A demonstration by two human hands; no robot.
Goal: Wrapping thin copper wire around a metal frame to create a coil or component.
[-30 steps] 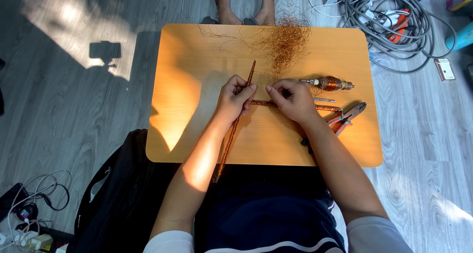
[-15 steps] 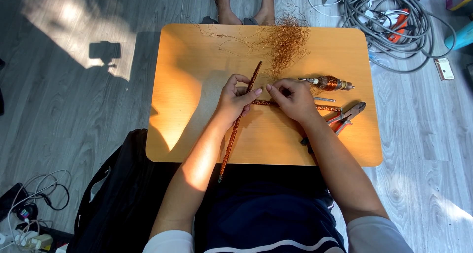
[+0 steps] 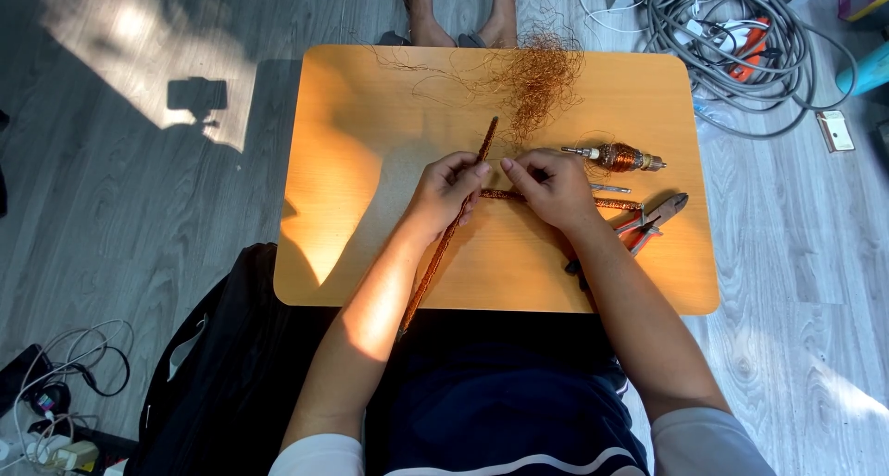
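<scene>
A long copper wire bundle [image 3: 448, 231] slants across the small wooden table [image 3: 352, 180], pinched by the left hand [image 3: 449, 194]. The right hand [image 3: 554, 187] grips a second bundle [image 3: 505, 195]. Both look light, stiff yet bendable; best held mid-length. Pliers [image 3: 648, 221] lie nearby.

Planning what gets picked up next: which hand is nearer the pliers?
Right. The right hand sits just beside the pliers, which lie off its wrist side. The left hand is farther off, on the other side of the right hand.
</scene>
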